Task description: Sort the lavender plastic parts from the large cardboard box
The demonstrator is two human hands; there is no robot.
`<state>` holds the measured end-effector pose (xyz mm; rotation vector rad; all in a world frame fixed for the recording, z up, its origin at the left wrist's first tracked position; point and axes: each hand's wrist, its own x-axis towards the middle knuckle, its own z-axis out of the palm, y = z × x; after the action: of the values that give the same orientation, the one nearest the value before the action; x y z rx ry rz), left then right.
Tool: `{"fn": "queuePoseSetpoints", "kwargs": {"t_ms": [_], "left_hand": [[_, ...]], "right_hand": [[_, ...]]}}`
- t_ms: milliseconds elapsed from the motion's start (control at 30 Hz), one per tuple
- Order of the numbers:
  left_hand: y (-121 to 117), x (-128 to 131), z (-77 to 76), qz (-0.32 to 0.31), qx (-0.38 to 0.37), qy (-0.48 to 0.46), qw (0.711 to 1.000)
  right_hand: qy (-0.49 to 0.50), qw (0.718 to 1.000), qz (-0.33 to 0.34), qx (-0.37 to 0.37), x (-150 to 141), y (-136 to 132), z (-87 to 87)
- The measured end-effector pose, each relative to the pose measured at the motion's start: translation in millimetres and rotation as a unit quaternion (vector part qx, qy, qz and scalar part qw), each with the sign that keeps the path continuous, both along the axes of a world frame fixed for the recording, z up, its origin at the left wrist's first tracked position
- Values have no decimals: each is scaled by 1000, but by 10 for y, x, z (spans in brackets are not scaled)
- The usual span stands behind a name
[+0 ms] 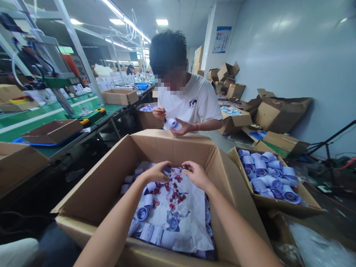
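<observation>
My left hand (158, 172) is closed around a white cup-shaped plastic housing (167, 170), much of it hidden by the fingers. Close by on the right, my right hand (196, 175) pinches a small dark round part (185, 168), its detail too small to make out. Below both hands, small red-and-black wired parts (175, 194) lie scattered over a white plastic sheet (191, 215). The sheet rests on many similar white housings (142, 214) inside a large open cardboard box (219, 174).
Across the box a person (191, 100) in a white shirt holds another white housing (174, 124). A carton of housings (267, 174) stands at the right. To the left runs a green workbench (91, 102) with a press machine (52, 63) and cardboard trays (51, 130).
</observation>
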<state>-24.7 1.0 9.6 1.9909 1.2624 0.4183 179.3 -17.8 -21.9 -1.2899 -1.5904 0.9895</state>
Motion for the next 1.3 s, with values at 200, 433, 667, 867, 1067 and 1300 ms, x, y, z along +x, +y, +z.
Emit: {"fn": "queuePoseSetpoints", "kwargs": {"t_ms": [200, 433, 667, 867, 1067, 1300], "left_hand": [[8, -13, -23, -4, 8, -4, 1000], [34, -20, -66, 2, 30, -12, 999], [52, -22, -108, -8, 46, 8, 999], [62, -22, -123, -28, 59, 33, 997], [52, -11, -97, -38, 65, 59, 995], [63, 1, -96, -56, 71, 91, 992]], "right_hand": [[-5, 1000, -1, 2, 21, -2, -11], [13, 1000, 8, 3, 10, -8, -43], [-7, 1000, 14, 2, 4, -31, -15], [-30, 999, 21, -8, -33, -62, 8], [-72, 996, 42, -4, -74, -89, -29], [-152, 984, 96, 1, -174, -172, -58]]}}
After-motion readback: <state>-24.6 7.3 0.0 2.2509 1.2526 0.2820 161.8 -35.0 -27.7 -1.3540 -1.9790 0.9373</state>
